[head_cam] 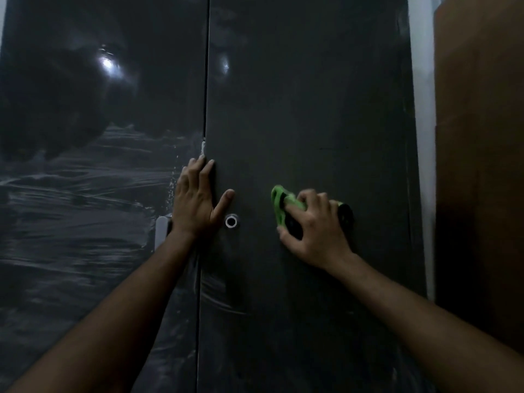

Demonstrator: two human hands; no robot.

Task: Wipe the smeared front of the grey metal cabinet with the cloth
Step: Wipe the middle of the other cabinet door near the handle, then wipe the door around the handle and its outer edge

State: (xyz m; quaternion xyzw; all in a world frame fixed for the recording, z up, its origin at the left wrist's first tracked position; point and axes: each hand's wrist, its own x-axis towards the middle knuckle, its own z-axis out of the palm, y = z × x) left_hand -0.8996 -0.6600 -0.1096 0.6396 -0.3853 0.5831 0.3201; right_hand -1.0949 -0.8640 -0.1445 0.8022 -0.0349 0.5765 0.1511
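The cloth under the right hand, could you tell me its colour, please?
Bright green cloth with black parts, seen in the head view.

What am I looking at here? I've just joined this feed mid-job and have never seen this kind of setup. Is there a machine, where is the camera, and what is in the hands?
There is no machine. A person works with bare hands, and the single picture comes from a wide-angle camera on their head, looking forward and down along both forearms.

In front stands the grey metal cabinet with two doors that meet at a vertical seam. The left door carries whitish streaky smears; the right door looks mostly plain, with a few streaks low near the seam. A small round lock sits on the right door, and a pale handle shows beside the left wrist.

The left hand lies flat across the seam, fingers straight. The right hand grips a green cloth against the right door.
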